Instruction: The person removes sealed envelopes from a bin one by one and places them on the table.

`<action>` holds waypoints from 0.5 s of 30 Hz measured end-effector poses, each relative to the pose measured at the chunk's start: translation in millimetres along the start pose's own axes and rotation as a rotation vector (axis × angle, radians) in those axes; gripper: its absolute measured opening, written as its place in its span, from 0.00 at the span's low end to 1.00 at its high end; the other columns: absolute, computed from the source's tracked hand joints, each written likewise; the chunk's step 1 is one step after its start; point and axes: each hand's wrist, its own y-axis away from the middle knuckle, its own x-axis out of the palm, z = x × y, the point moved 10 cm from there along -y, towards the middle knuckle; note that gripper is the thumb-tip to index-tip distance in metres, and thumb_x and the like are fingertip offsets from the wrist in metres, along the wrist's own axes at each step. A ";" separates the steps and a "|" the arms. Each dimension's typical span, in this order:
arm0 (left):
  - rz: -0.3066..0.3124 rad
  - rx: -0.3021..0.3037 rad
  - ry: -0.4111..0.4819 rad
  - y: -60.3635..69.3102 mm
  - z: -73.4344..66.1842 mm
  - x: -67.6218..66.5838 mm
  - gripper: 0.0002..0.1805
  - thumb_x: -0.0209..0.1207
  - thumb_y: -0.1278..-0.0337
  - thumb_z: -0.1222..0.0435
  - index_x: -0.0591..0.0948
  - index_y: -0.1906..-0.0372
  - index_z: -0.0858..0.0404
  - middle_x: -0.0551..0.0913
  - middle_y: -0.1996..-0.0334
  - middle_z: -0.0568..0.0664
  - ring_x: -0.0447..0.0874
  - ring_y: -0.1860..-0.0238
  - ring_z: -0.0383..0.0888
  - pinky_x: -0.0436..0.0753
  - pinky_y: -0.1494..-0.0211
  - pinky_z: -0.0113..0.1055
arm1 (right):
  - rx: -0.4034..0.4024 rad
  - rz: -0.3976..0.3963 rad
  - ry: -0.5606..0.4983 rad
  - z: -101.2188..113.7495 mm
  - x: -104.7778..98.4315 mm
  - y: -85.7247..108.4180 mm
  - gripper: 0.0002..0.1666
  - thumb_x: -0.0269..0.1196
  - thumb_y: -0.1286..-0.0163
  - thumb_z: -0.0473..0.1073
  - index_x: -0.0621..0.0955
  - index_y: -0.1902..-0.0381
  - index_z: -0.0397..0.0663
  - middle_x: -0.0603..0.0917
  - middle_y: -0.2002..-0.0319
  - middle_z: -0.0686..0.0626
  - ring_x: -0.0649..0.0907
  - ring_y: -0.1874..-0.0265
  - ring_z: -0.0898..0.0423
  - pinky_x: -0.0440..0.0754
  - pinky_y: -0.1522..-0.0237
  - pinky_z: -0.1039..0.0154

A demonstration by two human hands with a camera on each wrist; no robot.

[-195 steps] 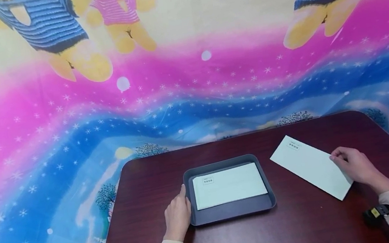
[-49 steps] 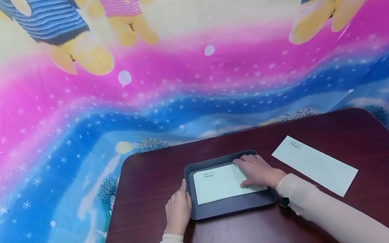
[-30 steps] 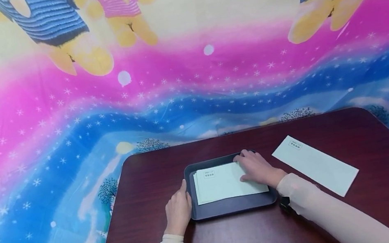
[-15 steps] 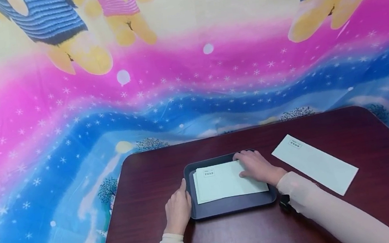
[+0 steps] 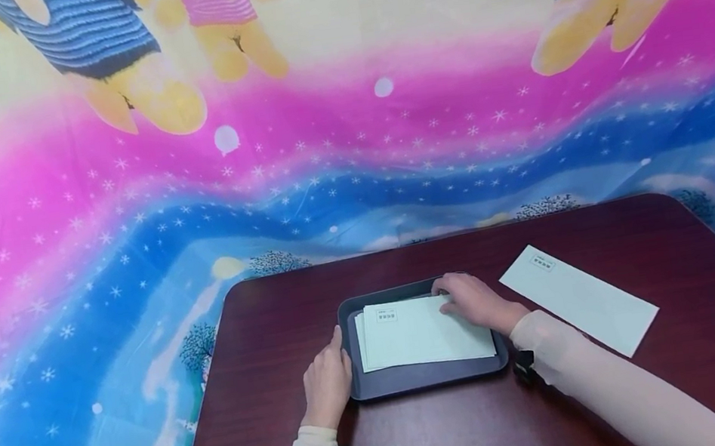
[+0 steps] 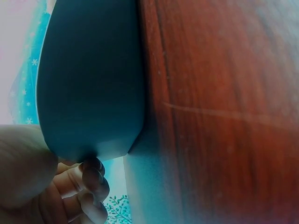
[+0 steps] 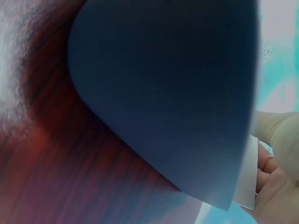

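Note:
A dark grey tray [image 5: 430,378] on the table holds several pale envelopes, stacked slightly askew with their printed marks at the upper left. My right hand [image 5: 478,303] pinches the top envelope [image 5: 414,333] near its upper right corner. In the right wrist view the white edge of that envelope [image 7: 247,175] shows between thumb and fingers, beside the tray's outer wall [image 7: 163,84]. With thumb and curled fingers, my left hand [image 5: 327,387] grips the tray's left rim. The left wrist view shows those curled fingers [image 6: 96,179] by the tray's wall [image 6: 91,84].
Another pale envelope [image 5: 580,302], or a stack of them, lies slanted on the dark red-brown table [image 5: 443,439], right of the tray. A printed cloth [image 5: 344,126] with bears and snowflakes hangs behind the table's far edge.
My right hand has moved from the slanted envelope at the right to the tray. Lately its fingers have drawn together and the top envelope has shifted slightly right. My left hand stays at the rim.

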 end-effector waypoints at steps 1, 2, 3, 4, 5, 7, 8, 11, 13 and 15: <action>-0.002 -0.002 0.001 -0.2 0.2 -0.1 0.25 0.60 0.33 0.67 0.77 0.32 0.62 0.84 0.76 0.56 0.61 0.89 0.40 0.62 0.84 0.35 | 0.006 0.002 -0.006 -0.7 -0.5 -0.1 0.15 0.72 0.36 0.38 0.85 0.52 0.46 0.86 0.55 0.47 0.85 0.53 0.50 0.83 0.51 0.51; -0.004 -0.003 0.002 -0.3 0.4 -0.1 0.25 0.60 0.33 0.67 0.77 0.32 0.62 0.85 0.75 0.57 0.62 0.89 0.40 0.62 0.84 0.35 | 0.008 0.003 -0.011 -1.2 -0.9 -0.4 0.14 0.71 0.36 0.38 0.85 0.52 0.45 0.86 0.55 0.47 0.85 0.53 0.49 0.83 0.51 0.51; -0.003 -0.005 0.004 -0.4 0.7 0.1 0.25 0.60 0.33 0.67 0.77 0.32 0.62 0.85 0.75 0.57 0.62 0.88 0.41 0.63 0.84 0.35 | 0.007 0.003 -0.012 -1.5 -1.2 -0.6 0.14 0.71 0.36 0.38 0.86 0.52 0.45 0.86 0.55 0.47 0.85 0.53 0.49 0.83 0.52 0.51; -0.002 -0.007 0.006 -0.5 0.9 0.2 0.25 0.60 0.33 0.67 0.77 0.32 0.62 0.86 0.74 0.58 0.63 0.88 0.41 0.63 0.84 0.36 | 0.009 0.003 -0.014 -1.8 -1.6 -0.5 0.14 0.71 0.36 0.38 0.86 0.52 0.46 0.87 0.55 0.46 0.85 0.53 0.49 0.83 0.52 0.51; 0.000 -0.009 0.007 -0.6 1.0 0.5 0.25 0.60 0.33 0.67 0.77 0.32 0.62 0.86 0.73 0.58 0.63 0.88 0.41 0.63 0.84 0.36 | 0.011 0.003 -0.014 -2.0 -2.0 -0.3 0.14 0.71 0.36 0.38 0.86 0.52 0.46 0.87 0.55 0.46 0.85 0.53 0.49 0.83 0.52 0.51; 0.004 -0.011 0.008 -0.6 1.4 1.1 0.25 0.60 0.33 0.67 0.77 0.31 0.61 0.87 0.71 0.59 0.65 0.88 0.42 0.64 0.83 0.37 | 0.017 0.001 -0.015 -2.4 -2.6 0.1 0.14 0.71 0.36 0.38 0.86 0.53 0.46 0.87 0.55 0.46 0.85 0.53 0.50 0.83 0.52 0.51; 0.006 -0.012 0.008 -0.7 1.6 1.4 0.25 0.60 0.33 0.67 0.77 0.32 0.61 0.88 0.70 0.59 0.66 0.88 0.42 0.65 0.83 0.37 | 0.018 -0.001 -0.015 -2.5 -2.7 0.2 0.13 0.71 0.36 0.38 0.85 0.53 0.46 0.87 0.55 0.46 0.85 0.53 0.50 0.83 0.52 0.51; 0.008 -0.011 0.009 -0.7 1.9 2.1 0.25 0.60 0.33 0.67 0.77 0.32 0.61 0.89 0.67 0.59 0.69 0.87 0.44 0.67 0.83 0.38 | 0.023 -0.002 -0.015 -2.8 -2.7 0.5 0.13 0.71 0.35 0.38 0.85 0.53 0.46 0.87 0.55 0.46 0.85 0.54 0.50 0.83 0.53 0.52; 0.004 -0.010 0.011 -0.6 2.0 1.9 0.25 0.60 0.34 0.67 0.78 0.32 0.62 0.89 0.65 0.60 0.71 0.86 0.46 0.67 0.82 0.39 | 0.024 -0.002 -0.013 -2.7 -2.4 0.5 0.13 0.71 0.35 0.38 0.85 0.53 0.46 0.87 0.55 0.46 0.85 0.54 0.50 0.83 0.53 0.52; -0.001 -0.007 0.013 -0.5 1.8 1.5 0.25 0.60 0.34 0.67 0.78 0.32 0.62 0.89 0.65 0.60 0.71 0.86 0.46 0.67 0.82 0.39 | 0.023 -0.003 -0.010 -2.3 -2.1 0.4 0.13 0.71 0.35 0.39 0.85 0.53 0.46 0.87 0.55 0.46 0.85 0.55 0.50 0.83 0.54 0.52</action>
